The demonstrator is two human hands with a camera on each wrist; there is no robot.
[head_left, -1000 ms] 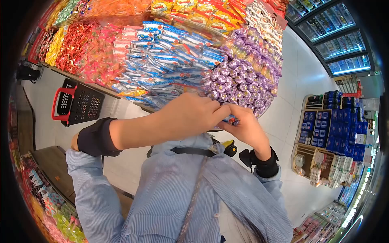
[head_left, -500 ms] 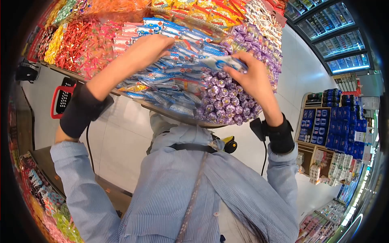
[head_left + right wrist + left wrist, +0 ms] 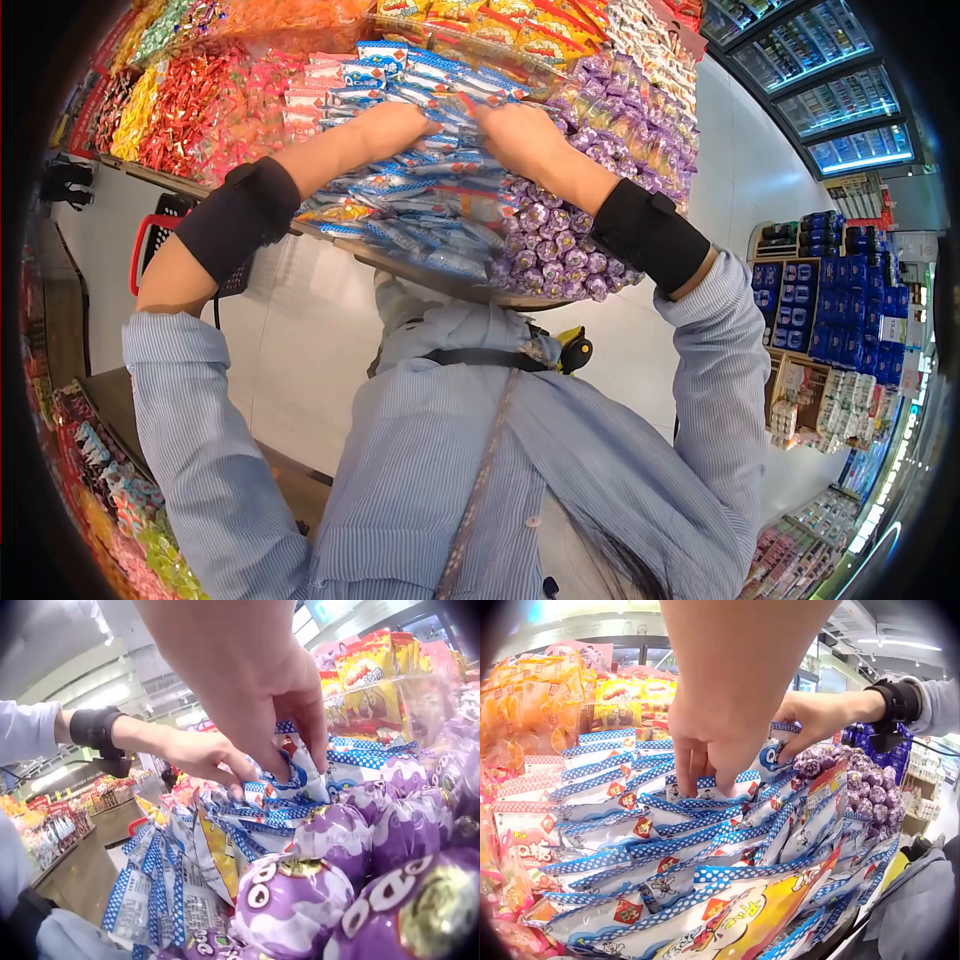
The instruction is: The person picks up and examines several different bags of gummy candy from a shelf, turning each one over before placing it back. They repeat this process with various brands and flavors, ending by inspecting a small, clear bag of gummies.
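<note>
Blue-and-white snack packets point(image 3: 410, 190) stand in overlapping rows on the display. My left hand point(image 3: 395, 128) reaches down over them; in the left wrist view its fingers point(image 3: 700, 769) point downward, tips at the packets' upper edges, and whether they pinch one I cannot tell. My right hand point(image 3: 522, 140) is a short way to its right. In the right wrist view the right hand point(image 3: 262, 690) pinches a blue-and-white packet point(image 3: 301, 761) between thumb and fingers, low among the rows. A yellow-fronted packet point(image 3: 746, 919) leans at the near side.
Round purple-wrapped sweets point(image 3: 545, 230) are heaped right of the packets. Red and pink wrapped sweets point(image 3: 230, 120) lie to the left, yellow bags point(image 3: 500, 25) behind. A shopping basket with a red handle point(image 3: 140, 250) is on the floor at left. Shelves with blue boxes point(image 3: 845, 300) stand at right.
Both hands were together at the display's near edge with a packet. They parted and moved forward over the rows; the right hand then carried the packet leftward and lower, towards the left hand.
</note>
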